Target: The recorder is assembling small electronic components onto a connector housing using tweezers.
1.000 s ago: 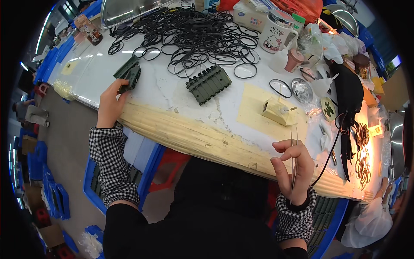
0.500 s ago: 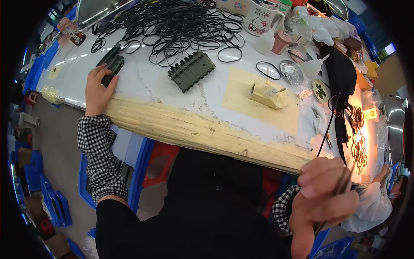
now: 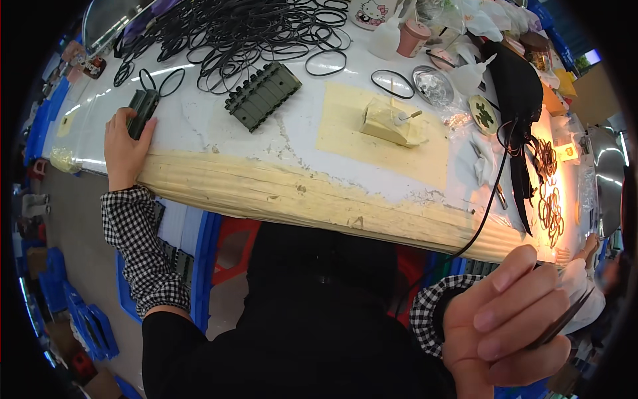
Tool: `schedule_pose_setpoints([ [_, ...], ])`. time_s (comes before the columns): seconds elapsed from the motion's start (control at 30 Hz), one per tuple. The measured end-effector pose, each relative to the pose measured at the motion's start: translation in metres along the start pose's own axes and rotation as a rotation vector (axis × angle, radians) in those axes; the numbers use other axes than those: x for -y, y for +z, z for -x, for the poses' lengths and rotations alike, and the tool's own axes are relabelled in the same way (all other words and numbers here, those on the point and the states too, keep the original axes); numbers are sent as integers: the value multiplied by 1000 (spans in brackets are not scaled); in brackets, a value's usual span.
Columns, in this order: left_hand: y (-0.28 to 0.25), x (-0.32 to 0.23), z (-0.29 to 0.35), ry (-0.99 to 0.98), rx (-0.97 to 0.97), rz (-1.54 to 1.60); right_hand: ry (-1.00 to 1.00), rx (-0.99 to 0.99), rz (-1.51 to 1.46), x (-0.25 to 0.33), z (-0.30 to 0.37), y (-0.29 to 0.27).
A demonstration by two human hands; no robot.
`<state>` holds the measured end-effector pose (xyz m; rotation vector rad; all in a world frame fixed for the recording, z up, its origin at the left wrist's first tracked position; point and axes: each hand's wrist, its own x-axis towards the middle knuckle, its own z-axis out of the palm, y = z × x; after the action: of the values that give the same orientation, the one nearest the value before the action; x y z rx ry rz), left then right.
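Note:
My left hand (image 3: 126, 147) lies at the table's left front, thumb and fingers closed around a dark green ribbed plastic part (image 3: 143, 106). Black elastic loops (image 3: 171, 82) lie just beyond that part. Low on the right, my right hand (image 3: 508, 326) is raised off the table's edge with its fingers curled. A thin dark pointed tool, apparently tweezers (image 3: 566, 320), sticks out from between these fingers. Further in on the table sits a block of dark green ribbed parts (image 3: 264, 96), side by side and touched by neither hand.
A heap of black elastic bands (image 3: 232, 33) covers the back. Right of centre stands a yellowish tape-wrapped block (image 3: 392, 125) with a small stick. A foil dish (image 3: 433, 85), a pink cup (image 3: 413, 38) and a black cord (image 3: 488, 216) are at right. Below left is a blue crate (image 3: 205, 266).
The whole view has shifted, so the table's things sit further left. My right hand has turned and shows its curled fingers more clearly. My left hand stays on the green part.

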<state>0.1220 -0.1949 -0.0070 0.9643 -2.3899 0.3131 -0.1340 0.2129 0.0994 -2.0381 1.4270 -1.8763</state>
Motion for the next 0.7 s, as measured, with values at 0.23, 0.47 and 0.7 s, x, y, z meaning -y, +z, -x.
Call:
schedule_pose_setpoints([
  [0.23,-20,-164,-16,319,-10,447,-77,-121,105,20,17,6],
  [0.47,-2,-206,-19,310,59,259,65,-290,140,-23,53,-22],
  [0.7,-7,-209,-17,261,34,367,519,-313,1079,-36,100,-140],
])
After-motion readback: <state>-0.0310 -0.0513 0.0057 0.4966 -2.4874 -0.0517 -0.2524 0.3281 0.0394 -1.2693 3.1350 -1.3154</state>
